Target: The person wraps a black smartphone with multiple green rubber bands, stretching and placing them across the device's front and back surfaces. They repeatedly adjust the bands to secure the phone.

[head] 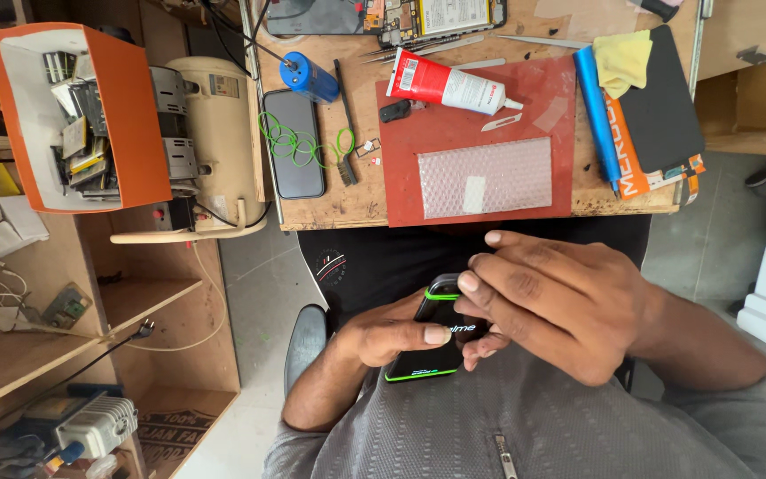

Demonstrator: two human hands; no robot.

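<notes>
left hand (383,335) fingers clamped on black phone (432,330) with green bands | right hand (547,306) fingers closed over its top | phone held over lap, below bench (347,206) front edge | red mat (476,133) at that edge

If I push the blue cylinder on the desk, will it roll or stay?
The blue cylinder lies on its side, so it would probably roll. The black cable at its end may check it. The brush beside it might also stop it. It looks rigid, probably not fragile.
</notes>
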